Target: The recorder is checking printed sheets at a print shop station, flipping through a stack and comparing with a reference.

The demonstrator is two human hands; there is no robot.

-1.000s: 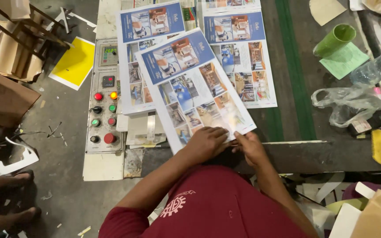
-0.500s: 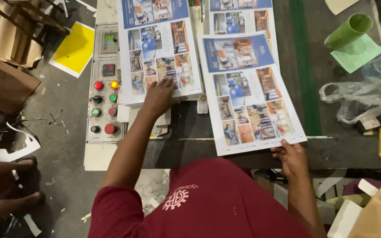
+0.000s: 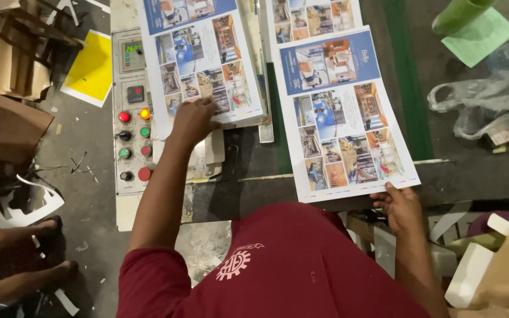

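Observation:
My left hand (image 3: pixel 194 119) lies flat, fingers spread, on the lower edge of the left stack of printed colour sheets (image 3: pixel 204 65) on the machine bed. My right hand (image 3: pixel 400 207) pinches the near right corner of a single printed sheet (image 3: pixel 340 118) that lies slanted over the right stack (image 3: pixel 316 15) and hangs past the table's front edge. Both sheets show blue headers and small room photos.
A control panel (image 3: pixel 134 112) with red, green and orange buttons sits left of the stacks. A green cup (image 3: pixel 460 13), green paper (image 3: pixel 479 35) and clear plastic bags (image 3: pixel 478 103) lie at the right. Cardboard (image 3: pixel 7 126) and another person's feet (image 3: pixel 13 265) are at the left floor.
The loose sheet was carried from the middle to the right stack. My left hand let it go and went to the left stack; my right hand still holds its corner.

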